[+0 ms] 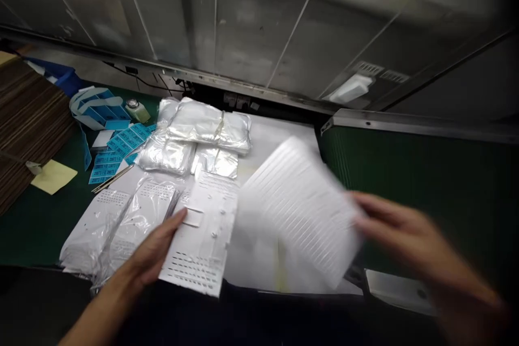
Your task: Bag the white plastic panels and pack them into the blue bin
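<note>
My left hand (pixel 156 251) grips a white slotted panel (pixel 205 243) by its left edge, thumb on top. Rows of short slots and small raised tabs show on its face. My right hand (pixel 393 227) pinches the right corner of a white ribbed sheet (pixel 302 208), which is tilted and smeared by motion. The sheet hangs over a white board on the bench, to the right of the panel. Left of my left hand lie clear-bagged white panels (pixel 141 213), side by side.
Bundled clear plastic bags (pixel 208 124) lie behind the panel. Blue label sheets (pixel 130 140), a small bottle (pixel 138 111) and a yellow note (pixel 54 177) are at the left, beside stacked brown cardboard (pixel 30 124). A green conveyor belt (pixel 425 173) runs at the right; a metal wall (pixel 251 27) rises behind.
</note>
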Tool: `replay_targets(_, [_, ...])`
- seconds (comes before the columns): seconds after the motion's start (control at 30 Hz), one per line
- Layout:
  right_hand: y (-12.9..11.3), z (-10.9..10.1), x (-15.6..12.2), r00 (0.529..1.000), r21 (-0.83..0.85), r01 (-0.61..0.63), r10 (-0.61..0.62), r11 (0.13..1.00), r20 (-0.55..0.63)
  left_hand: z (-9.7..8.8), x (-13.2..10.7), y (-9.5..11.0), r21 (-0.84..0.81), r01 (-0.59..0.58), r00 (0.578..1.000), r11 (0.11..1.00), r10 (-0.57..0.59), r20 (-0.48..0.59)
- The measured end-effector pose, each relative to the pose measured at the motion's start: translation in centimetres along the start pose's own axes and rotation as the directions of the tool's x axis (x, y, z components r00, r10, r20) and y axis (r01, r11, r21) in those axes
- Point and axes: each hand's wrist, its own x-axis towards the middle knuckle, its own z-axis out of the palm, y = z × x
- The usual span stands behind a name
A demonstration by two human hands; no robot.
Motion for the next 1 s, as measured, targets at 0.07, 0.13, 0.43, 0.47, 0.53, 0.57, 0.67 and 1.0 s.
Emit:
replay_targets(0.07, [-4.1, 3.7, 0.5, 0.853, 0.032, 0.101, -0.104, 0.994, 0.511, 0.6, 0.7, -0.7, 0.086, 0.078, 0.980, 0.993, -0.092, 0.175])
replay_targets(0.13, [-8.1, 7.4, 1.3, 0.619, 0.120, 0.212, -0.228, 0.970, 0.751, 0.7, 0.8, -1.0, 0.227, 0.060, 0.951, 0.972, -0.125, 0.283])
replay_targets(0.43, [-11.3, 14.5, -0.9, 0.833, -0.100, 0.552, -0.551, 0.828, 0.043, -2.2, -2.1, -0.9, 0.420, -0.225, 0.886, 0.879, 0.006, 0.463])
replay_targets(0.47, [-10.3, 14.9, -1.8, 0.890, -0.025, 0.440, -0.440, 0.898, -0.120, -2.7, -2.0, -1.0, 0.382, -0.243, 0.893, 0.892, 0.052, 0.447])
replay_targets(0.53, [-7.8, 16.4, -3.7, 0.978, 0.228, 0.131, -0.087, 0.965, -0.190, -3.5, -1.6, -1.4, 0.294, -0.275, 0.910, 0.915, 0.149, 0.387])
replay_targets(0.57, [-6.5, 17.5, -4.5, 0.995, 0.329, -0.026, 0.058, 0.944, -0.087, -3.8, -1.3, -1.6, 0.256, -0.282, 0.919, 0.925, 0.184, 0.348])
replay_targets(0.67, [-3.0, 21.4, -6.7, 0.950, 0.529, -0.311, 0.268, 0.790, 0.159, -4.0, -0.2, -2.2, 0.201, -0.290, 0.938, 0.936, 0.236, 0.255])
replay_targets(1.0, [-2.7, 23.8, -7.7, 0.951, 0.714, -0.293, 0.268, 0.636, 0.151, -1.9, -0.1, -3.8, 0.194, -0.294, 0.949, 0.936, 0.260, 0.181])
